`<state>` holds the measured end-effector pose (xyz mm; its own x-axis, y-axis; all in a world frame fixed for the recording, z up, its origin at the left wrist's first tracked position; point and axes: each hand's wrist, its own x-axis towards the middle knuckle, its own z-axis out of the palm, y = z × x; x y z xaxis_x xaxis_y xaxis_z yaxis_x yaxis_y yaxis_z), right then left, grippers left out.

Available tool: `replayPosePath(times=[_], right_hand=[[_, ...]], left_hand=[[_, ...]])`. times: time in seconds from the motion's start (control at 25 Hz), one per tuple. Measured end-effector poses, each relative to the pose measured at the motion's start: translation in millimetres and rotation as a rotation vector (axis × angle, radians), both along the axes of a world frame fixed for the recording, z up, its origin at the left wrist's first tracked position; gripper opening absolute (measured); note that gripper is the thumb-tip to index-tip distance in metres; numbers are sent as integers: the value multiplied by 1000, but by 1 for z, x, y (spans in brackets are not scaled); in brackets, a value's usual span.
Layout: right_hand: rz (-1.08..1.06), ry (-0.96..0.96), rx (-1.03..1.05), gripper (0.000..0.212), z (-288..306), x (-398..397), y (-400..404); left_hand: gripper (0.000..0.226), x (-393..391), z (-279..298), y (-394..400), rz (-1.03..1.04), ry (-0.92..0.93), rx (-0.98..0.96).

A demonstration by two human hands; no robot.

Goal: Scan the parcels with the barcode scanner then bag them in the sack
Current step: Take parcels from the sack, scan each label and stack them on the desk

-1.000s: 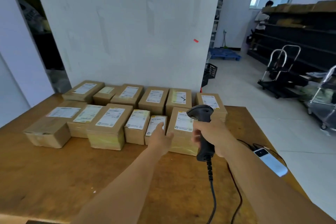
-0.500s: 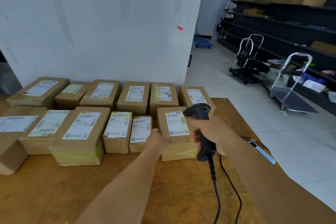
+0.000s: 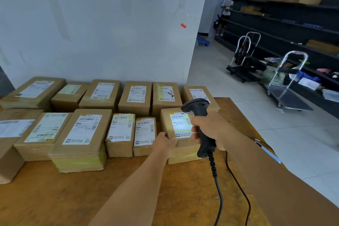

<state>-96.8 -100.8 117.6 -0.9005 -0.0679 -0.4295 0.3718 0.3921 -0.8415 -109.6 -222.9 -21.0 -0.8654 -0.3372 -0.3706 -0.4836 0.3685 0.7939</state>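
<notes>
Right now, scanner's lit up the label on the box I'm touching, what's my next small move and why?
Probably close the left hand around the front right parcel and lift it clear. The barcode scanner in the right hand already lights its label, so scanning looks underway; no sack is in view.

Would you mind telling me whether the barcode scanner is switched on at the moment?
On. The barcode scanner in the right hand casts a bright patch of light on the label of the parcel below it.
</notes>
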Motion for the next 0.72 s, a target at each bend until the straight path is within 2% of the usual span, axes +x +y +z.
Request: replayPosePath(times=[0.72], right_hand=[[24,3,39,21,-4,-7,-6]], left_hand=[[44,1,2,-3,-30,6,29]])
